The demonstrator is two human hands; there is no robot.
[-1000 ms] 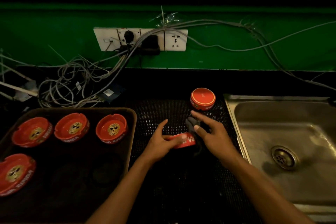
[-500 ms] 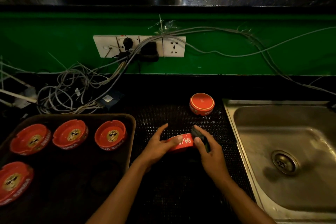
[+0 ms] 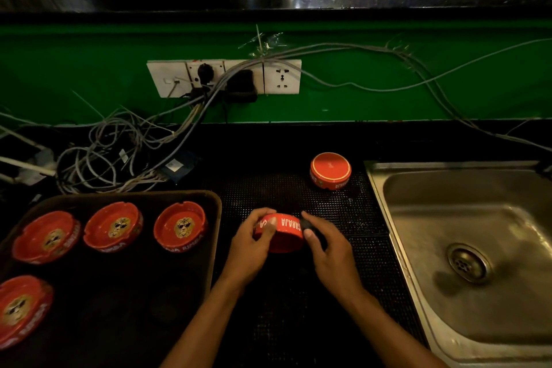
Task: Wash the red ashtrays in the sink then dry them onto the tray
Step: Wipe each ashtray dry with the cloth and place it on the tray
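Red ashtray (image 3: 282,230) (lettering now facing camera) has turned between both hands.

Counter (image 3: 298,146) (black) bears tray (image 3: 215,218), ashtray (image 3: 330,170).

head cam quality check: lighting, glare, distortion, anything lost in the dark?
Head view: dim overall, and the dark tray and mat lose detail. Glare sits on the steel sink and the shelf up top. Wide-angle bending curves the counter edge and wall. The ashtray held between the left hand and right hand reads sharp; its lettering is legible.
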